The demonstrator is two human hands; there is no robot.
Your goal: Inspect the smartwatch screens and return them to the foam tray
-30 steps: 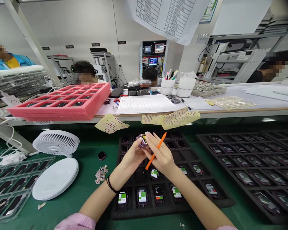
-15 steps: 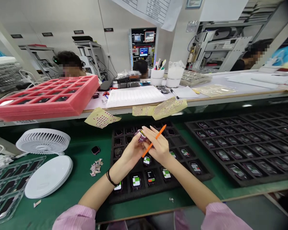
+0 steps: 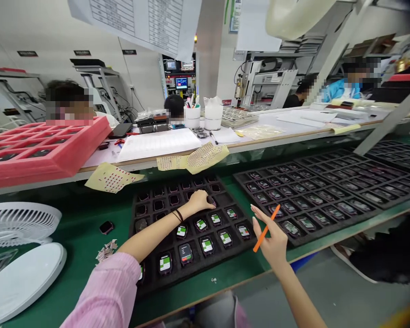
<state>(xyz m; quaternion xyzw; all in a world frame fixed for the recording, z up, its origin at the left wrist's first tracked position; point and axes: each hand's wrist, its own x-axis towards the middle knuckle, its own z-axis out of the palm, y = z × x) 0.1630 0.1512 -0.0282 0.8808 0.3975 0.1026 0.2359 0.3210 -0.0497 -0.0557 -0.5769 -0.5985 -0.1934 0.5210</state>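
My left hand (image 3: 198, 200) reaches over the black foam tray (image 3: 191, 269), its fingers closed on a dark watch (image 3: 211, 201) at a compartment in the right part of the tray. Several watches around it show lit green and white screens, such as a lit watch (image 3: 165, 263) in the front row; those further back are dark. My right hand (image 3: 272, 237) is raised to the right of this tray and holds an orange stick (image 3: 266, 228) across its fingers, with the index finger and thumb tips apart.
Larger black trays of watches (image 3: 307, 223) lie to the right. On the green bench at left are a single watch (image 3: 106, 227), small strips (image 3: 106, 251) and a white fan (image 3: 23, 223). A shelf above bears a pink foam tray (image 3: 71, 155). People sit beyond it.
My hands have parted. The left has carried the watch to the tray; the right has moved right with the orange stick. The view has turned to the right.
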